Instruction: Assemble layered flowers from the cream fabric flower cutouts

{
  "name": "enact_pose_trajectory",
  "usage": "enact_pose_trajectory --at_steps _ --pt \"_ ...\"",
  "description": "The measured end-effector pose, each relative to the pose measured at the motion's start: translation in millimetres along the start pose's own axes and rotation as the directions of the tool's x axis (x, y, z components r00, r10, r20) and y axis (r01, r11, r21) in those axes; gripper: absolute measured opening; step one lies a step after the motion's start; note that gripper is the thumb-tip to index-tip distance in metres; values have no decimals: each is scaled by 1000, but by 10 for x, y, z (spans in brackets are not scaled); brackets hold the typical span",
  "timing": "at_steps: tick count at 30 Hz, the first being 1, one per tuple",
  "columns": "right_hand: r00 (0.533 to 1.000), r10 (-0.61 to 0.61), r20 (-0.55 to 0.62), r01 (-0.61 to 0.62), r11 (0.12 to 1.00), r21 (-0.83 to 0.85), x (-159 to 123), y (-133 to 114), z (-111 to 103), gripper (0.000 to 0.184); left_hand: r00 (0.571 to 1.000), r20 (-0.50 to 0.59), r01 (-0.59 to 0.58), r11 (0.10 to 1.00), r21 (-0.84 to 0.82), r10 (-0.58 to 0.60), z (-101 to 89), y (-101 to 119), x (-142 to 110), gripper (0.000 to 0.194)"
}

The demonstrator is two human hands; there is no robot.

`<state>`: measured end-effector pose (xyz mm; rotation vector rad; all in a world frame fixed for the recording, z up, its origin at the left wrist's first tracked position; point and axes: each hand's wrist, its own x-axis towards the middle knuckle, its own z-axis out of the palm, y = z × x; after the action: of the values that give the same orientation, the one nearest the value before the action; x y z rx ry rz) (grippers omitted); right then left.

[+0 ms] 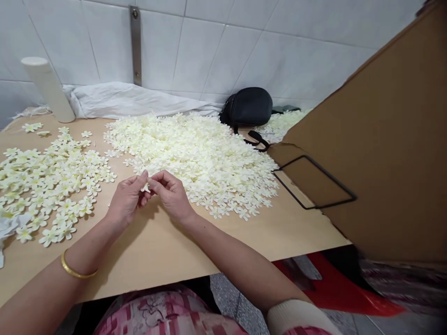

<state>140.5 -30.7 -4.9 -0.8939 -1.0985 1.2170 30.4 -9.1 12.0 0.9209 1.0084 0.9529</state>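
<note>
Between my two hands, above the table, is one small white artificial flower (145, 187) with a pale yellow tint. My left hand (126, 197) pinches it from the left with thumb and fingers. From the right, the thumb and forefinger of my right hand (172, 193) close on it too; the fingertips hide part of the flower. Just beyond my hands lies a large heap of white flowers (195, 153). To the left, a looser spread of similar flowers (56, 181) covers the tabletop.
The brown table (167, 260) meets a tiled wall. Along the back are a white bottle (49, 90), a white cloth (129, 100) and a black pouch (249, 107). A large cardboard sheet (391, 130) leans at the right beside a black wire frame (330, 174). A red bag (338, 288) lies below the table edge.
</note>
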Motion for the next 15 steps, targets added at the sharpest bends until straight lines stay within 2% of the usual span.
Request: enact_pose_trajectory --at_steps 4,8,10,12,14,15 --pt "997 -77 -11 73 976 -205 -4 8 -74 19 999 19 44 998 -47 -43 17 -82 31 37" --pt "975 -221 9 204 885 -418 -18 16 -149 16 994 72 87 983 -159 -76 -34 -111 14 29" --pt "959 -279 -50 220 844 -489 -6 29 -198 17 990 88 122 975 -187 -107 -56 -94 -3 22" --pt "954 -292 -61 219 824 -522 17 45 -245 15 986 98 149 969 -196 -132 -66 -71 -17 15" --pt "939 -344 -20 269 769 -580 35 58 -279 15 986 98 155 967 -200 -138 -68 -55 -26 12" --pt "921 -389 20 315 713 -626 39 62 -290 15 986 97 154 967 -203 -137 -69 -53 -30 11"
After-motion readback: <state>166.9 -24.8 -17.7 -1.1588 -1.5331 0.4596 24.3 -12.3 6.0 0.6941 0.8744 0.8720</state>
